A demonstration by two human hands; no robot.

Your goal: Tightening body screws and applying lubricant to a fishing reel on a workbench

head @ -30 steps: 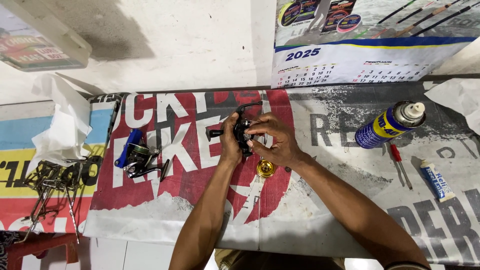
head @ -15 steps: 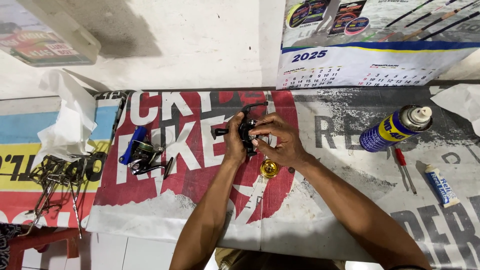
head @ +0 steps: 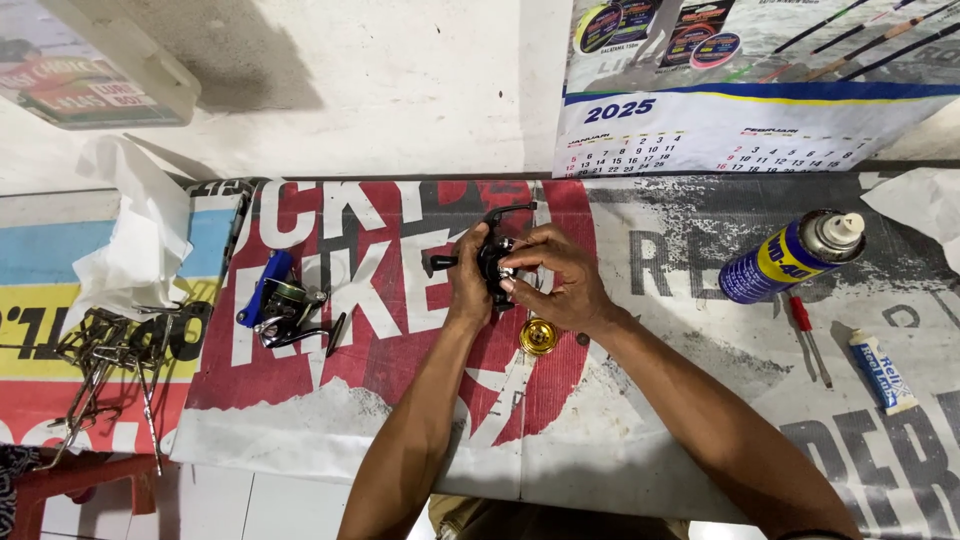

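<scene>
Gripping a black spinning reel (head: 492, 262) at frame centre, both hands work close together. Left hand (head: 468, 285) wraps closed around the reel's left side, crank knob poking out beyond it. Right hand (head: 558, 280) curls over the right side, fingertips (head: 507, 284) pinched on the reel body. Gold spool (head: 539, 337) lies on the printed banner (head: 640, 400) just below the hands. Blue reel (head: 285, 310) sits left of centre. Blue-and-yellow spray can (head: 785, 258), red screwdriver (head: 808, 338) and small tube (head: 882, 371) lie at right.
</scene>
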